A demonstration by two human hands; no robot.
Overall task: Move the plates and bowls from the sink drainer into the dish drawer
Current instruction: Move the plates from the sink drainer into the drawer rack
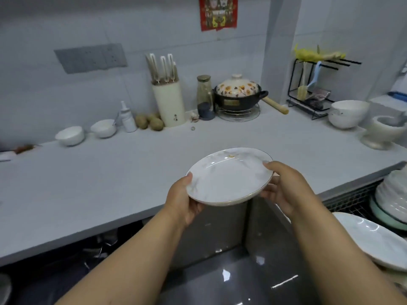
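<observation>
Honestly, the drainer [352, 201] is cut off at right, stacked dishes [392, 201] half seen; a marbled plate [229, 179] is gripped at both rims, left hand [182, 199] and right hand [286, 190] fingers clamped on it

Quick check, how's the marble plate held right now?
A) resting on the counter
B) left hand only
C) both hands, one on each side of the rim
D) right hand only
C: the left hand and right hand each grip opposite sides of the marble plate, which is held in the air in front of the counter.

A single head-worn view is given, aimed forward and down from close above the sink [220, 271], with the countertop [110, 172] and tiled wall [154, 25] seen beyond.
</observation>
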